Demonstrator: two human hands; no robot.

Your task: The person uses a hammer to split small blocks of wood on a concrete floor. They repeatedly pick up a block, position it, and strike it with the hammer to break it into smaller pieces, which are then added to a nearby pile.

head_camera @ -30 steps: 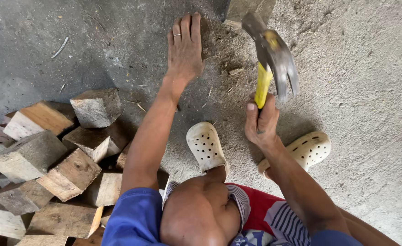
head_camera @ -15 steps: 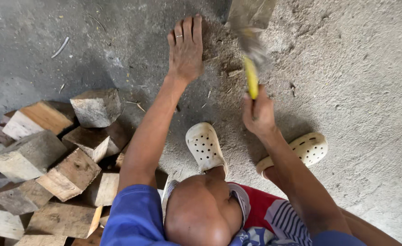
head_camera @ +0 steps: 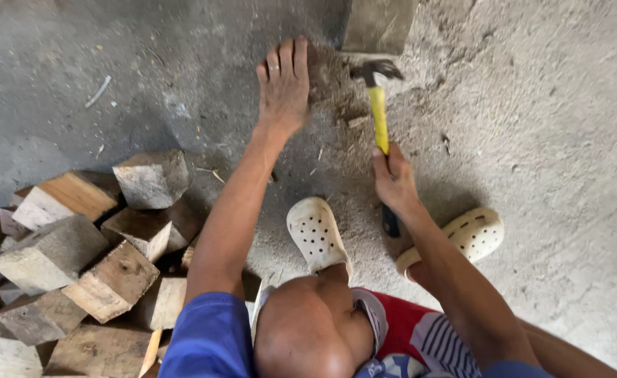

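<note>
Hammer (head_camera: 378,105) with a yellow handle stands upper centre of the frame, its dark head down by the slab (head_camera: 378,26) at the top edge; right hand (head_camera: 392,180) is wrapped around the handle. Left hand (head_camera: 284,87) lies flat, fingers pressed together, on the dusty floor (head_camera: 546,126) just beside. Wood blocks (head_camera: 77,252) pile lower left

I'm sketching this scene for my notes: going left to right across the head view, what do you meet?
Pile of wood blocks → left hand flat on the floor → yellow-handled hammer in the right hand → pale clog.
</note>
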